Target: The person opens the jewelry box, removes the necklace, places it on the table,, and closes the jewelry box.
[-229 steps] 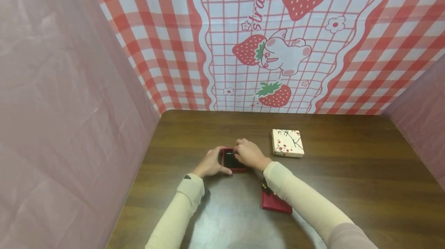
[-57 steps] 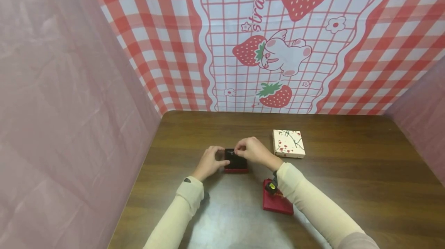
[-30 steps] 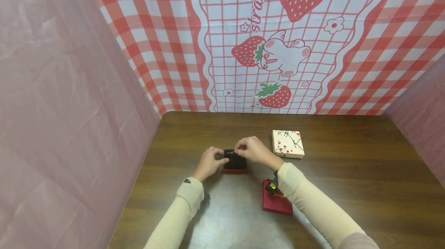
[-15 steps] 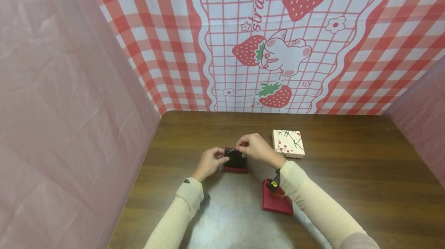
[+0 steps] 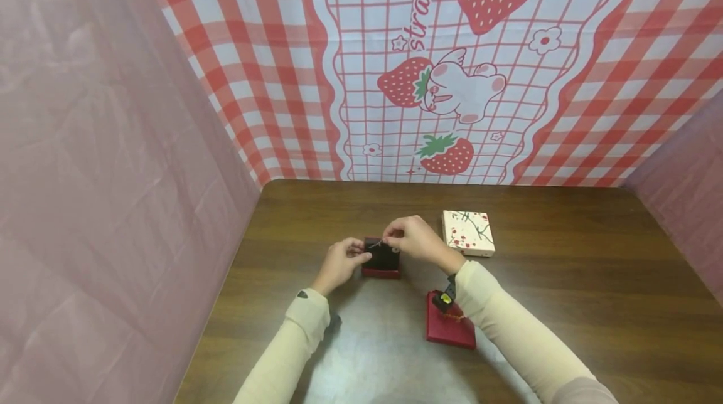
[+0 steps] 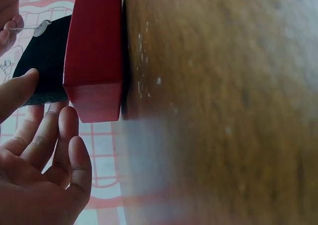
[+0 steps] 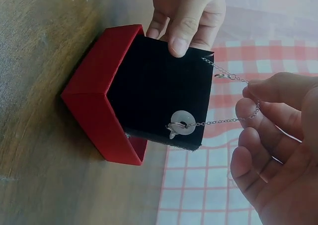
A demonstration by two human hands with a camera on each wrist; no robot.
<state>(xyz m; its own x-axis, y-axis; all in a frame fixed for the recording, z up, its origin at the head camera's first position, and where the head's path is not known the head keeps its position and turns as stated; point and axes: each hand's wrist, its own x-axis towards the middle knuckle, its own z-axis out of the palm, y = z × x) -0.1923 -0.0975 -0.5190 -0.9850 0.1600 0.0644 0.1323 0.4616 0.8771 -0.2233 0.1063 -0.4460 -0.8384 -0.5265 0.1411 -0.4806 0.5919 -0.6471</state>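
Observation:
A small red box (image 7: 94,111) stands on the table with a black pad (image 7: 159,81) tilted partly up out of it. My left hand (image 5: 339,265) pinches the pad's edge, thumb on its face and fingers behind it. Between thumb and fingers, my right hand (image 5: 417,241) pinches a fine silver chain necklace (image 7: 218,121) just beyond the pad's far edge. Its whitish ring-shaped pendant (image 7: 186,130) lies against the pad near the right corner in the head view. One side of the chain meets the pad near my left thumb, where a small clasp (image 7: 222,76) hangs.
A flat red square piece, perhaps the box's lid (image 5: 450,332), lies under my right wrist with something gold on it. Further back right sits a cream box with a blossom print (image 5: 467,233). A checked strawberry cloth (image 5: 282,78) hangs behind the table.
At first the pad lay lower in the box with my right hand over it. The pad now tilts up, and my right hand has risen slightly with the chain; the pendant has come into sight.

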